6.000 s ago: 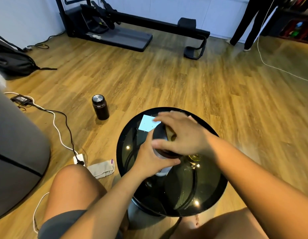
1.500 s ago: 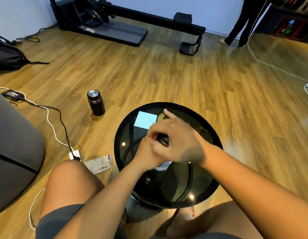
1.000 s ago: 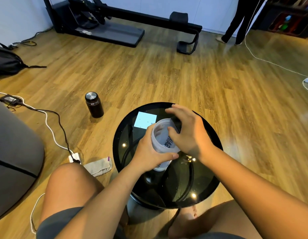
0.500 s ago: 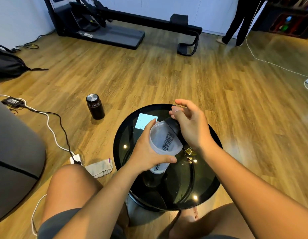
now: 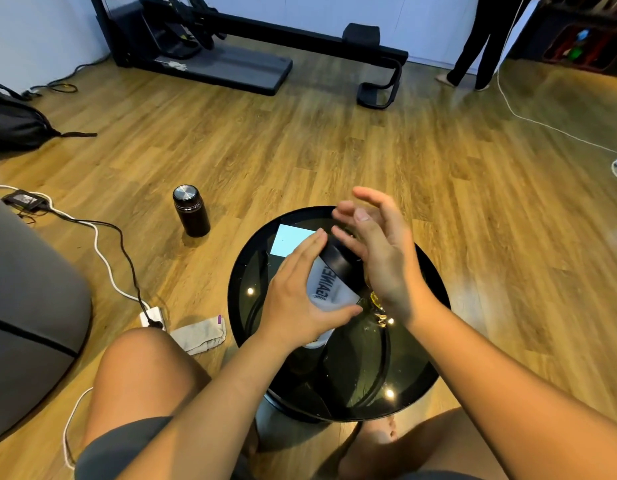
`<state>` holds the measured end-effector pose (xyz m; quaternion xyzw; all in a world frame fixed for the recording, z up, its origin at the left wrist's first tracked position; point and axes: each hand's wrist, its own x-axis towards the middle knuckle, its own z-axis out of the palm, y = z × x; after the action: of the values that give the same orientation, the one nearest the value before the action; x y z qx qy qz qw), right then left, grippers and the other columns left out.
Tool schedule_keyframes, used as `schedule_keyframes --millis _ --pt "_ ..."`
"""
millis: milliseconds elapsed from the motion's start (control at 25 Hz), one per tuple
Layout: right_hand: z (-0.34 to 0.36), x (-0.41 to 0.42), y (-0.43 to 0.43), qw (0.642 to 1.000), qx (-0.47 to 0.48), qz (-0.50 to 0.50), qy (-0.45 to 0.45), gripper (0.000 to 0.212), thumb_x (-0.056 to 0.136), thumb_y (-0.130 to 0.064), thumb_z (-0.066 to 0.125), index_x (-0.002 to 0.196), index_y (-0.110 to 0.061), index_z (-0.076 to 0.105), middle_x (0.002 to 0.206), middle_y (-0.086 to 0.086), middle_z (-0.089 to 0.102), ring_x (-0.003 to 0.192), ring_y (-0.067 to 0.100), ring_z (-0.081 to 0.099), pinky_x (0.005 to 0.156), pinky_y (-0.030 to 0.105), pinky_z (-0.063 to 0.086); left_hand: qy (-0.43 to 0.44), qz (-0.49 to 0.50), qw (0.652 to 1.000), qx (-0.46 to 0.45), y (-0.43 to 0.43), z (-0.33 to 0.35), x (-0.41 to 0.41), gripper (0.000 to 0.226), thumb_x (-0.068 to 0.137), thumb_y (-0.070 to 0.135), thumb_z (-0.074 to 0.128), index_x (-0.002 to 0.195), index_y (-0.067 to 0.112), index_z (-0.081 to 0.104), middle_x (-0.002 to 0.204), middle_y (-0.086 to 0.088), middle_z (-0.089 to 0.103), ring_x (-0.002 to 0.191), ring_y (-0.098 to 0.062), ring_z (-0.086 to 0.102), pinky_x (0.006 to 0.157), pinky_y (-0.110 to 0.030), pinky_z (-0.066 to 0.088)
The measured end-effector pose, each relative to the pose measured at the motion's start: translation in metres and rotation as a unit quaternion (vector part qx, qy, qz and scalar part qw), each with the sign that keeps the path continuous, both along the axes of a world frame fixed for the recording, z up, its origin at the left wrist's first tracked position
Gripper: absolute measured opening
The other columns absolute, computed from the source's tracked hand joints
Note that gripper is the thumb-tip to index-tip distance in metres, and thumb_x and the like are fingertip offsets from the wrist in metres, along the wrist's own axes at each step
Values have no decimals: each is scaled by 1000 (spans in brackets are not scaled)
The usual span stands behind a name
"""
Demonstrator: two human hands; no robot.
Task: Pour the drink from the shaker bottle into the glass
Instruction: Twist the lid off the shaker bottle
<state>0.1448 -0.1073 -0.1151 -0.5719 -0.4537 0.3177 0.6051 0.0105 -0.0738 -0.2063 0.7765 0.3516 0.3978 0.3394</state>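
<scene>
Left hand (image 5: 296,303) fingers clamped round the body of the shaker bottle (image 5: 326,292), tilted right, black lid end (image 5: 340,258) uppermost, held over the round dark glass counter (image 5: 428,372). Right hand (image 5: 386,258) open, fingers spread, just beside the lid, gripping nothing. Glass (image 5: 378,304) mostly hidden behind the right hand; only a glint shows. Bottle looks like stiff, smooth plastic, probably light. Mid-body grip suits it. Glass is fragile, and the counter is slick. Whether the spout is open: cannot tell.
</scene>
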Motion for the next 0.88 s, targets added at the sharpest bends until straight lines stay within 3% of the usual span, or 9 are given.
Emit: schedule_keyframes --millis 120,200,280,360,400,520,640,760,880 --pt "-2 12 4 951 -165 -43 -259 48 94 -44 57 137 -25 51 131 3 64 117 12 61 97 34 50 -8 -1 1000 10 0 -2 1 114 60 39 98 155 15 39 158 1 44 145 -13 43 119 -38 38" --pt "-4 14 4 912 -296 20 -282 54 91 -60 55 135 -28 53 122 4 69 106 18 65 80 29 49 -15 -13 1000 1 1 -4 1 113 61 43 95 155 19 37 158 3 43 145 -12 42 118 -39 40" --pt "-2 16 3 916 -274 70 -284 51 81 -67 59 121 -36 56 106 -5 70 91 8 65 70 23 47 -36 -17 998 -40 0 -8 0 117 58 43 96 155 32 31 153 16 42 141 -4 43 113 -25 42" --pt "1 15 1 916 -203 119 -324 51 71 -63 67 114 -39 54 103 -11 65 89 5 62 73 23 47 -53 -1 993 -104 -3 -10 -2 125 52 46 98 149 57 21 144 38 36 135 8 42 104 -9 38" --pt "1 14 0 913 -177 145 -339 50 67 -55 71 111 -38 53 102 -13 62 89 5 59 75 24 46 -60 10 990 -128 -4 -12 -1 126 49 49 98 146 62 18 139 41 36 132 7 44 101 -10 39" --pt "6 11 0 895 -156 201 -367 50 59 -31 75 102 -31 50 106 -8 60 96 12 55 80 29 45 -70 37 984 -161 -7 -20 -1 123 43 53 97 141 63 24 128 39 50 121 10 54 92 -10 47" --pt "13 15 2 886 -148 241 -368 53 60 -22 80 105 -27 51 111 -4 61 102 14 55 88 32 47 -81 37 981 -171 -7 -26 1 114 40 55 98 136 52 37 122 37 58 115 11 59 88 -10 51" --pt "13 7 4 879 -173 183 -405 75 74 -56 75 138 -35 41 127 -7 56 115 11 54 98 37 49 -74 31 979 -185 -5 -29 1 100 41 57 98 123 55 41 117 39 60 109 13 61 82 -4 48" --pt "10 -1 8 790 -247 122 -547 88 72 -77 61 145 -33 39 138 -1 54 125 24 49 100 45 48 -67 29 977 -198 -3 -28 -1 110 40 56 96 129 44 32 109 50 59 105 28 53 81 4 41"
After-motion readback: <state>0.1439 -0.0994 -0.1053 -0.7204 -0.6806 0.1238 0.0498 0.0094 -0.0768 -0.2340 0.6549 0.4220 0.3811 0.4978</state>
